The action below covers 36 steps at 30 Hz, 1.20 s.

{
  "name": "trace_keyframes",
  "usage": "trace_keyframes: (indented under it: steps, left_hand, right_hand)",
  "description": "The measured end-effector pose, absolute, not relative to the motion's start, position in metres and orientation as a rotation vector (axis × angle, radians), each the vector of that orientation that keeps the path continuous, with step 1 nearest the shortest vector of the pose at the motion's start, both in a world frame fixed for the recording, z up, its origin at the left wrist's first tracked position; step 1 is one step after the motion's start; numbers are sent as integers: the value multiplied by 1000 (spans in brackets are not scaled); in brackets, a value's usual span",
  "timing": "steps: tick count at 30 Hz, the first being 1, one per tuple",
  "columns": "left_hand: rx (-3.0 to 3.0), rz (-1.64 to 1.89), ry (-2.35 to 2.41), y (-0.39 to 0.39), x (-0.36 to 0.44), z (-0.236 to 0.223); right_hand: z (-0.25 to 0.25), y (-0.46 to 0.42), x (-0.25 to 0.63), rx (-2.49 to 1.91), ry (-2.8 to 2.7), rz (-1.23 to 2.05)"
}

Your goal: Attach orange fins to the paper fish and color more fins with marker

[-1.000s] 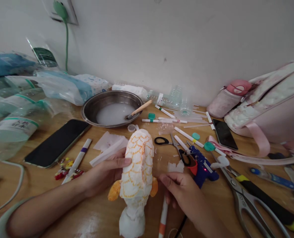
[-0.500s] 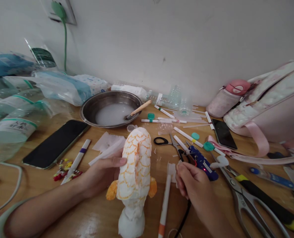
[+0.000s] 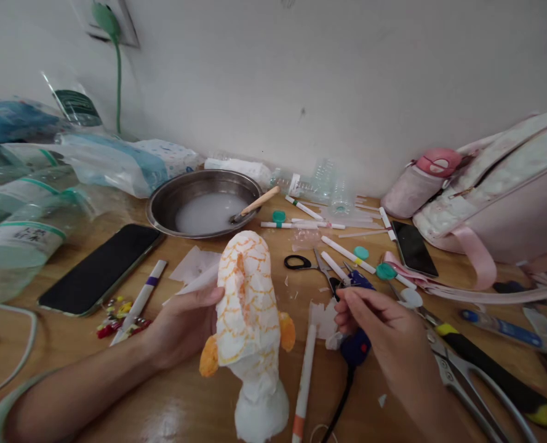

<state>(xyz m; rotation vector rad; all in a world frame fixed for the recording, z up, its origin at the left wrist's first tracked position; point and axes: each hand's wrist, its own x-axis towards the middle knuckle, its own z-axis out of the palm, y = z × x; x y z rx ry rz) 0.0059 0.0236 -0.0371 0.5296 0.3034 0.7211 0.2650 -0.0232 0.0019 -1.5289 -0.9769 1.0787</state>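
Observation:
My left hand (image 3: 185,332) is closed round the side of a white paper fish model (image 3: 250,295), thumb on its upper body. Orange scale lines cover the fish, with orange fins (image 3: 287,332) at its sides and a plain white tail end towards me. To the right, my right hand (image 3: 379,326) has thumb and fingers pinched together, partly covering a blue glue gun (image 3: 356,351) with a black cord. What the pinch holds, if anything, is hidden. A scrap of white paper (image 3: 323,319) and a white marker (image 3: 305,375) lie between the fish and my right hand.
Behind the fish stands a metal bowl (image 3: 203,229) of cloudy liquid with a wooden-handled brush (image 3: 259,203). Scissors (image 3: 298,263), large shears (image 3: 467,375), a phone (image 3: 100,269) and plastic bottles (image 3: 21,240) surround the hands. A backpack (image 3: 508,197) sits right.
The fish has tilted, its top shifting left and its tail end right. My right hand has moved slightly right and up, and the glue gun's rear end now lies further left and nearer me.

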Motion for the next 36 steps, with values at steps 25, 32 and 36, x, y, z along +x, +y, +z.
trace_keyframes:
  steps: [25,32,36]
  left_hand:
    - [505,950,231,16,14,-33]
    - [525,904,389,12,16,-36]
    - [540,1013,584,4,20,-36]
  right_hand:
    - [2,-21,263,-1579,-1079,922]
    - [4,-22,258,-1561,-1055,1002]
    - [8,-30,251,-1557,-1170,896]
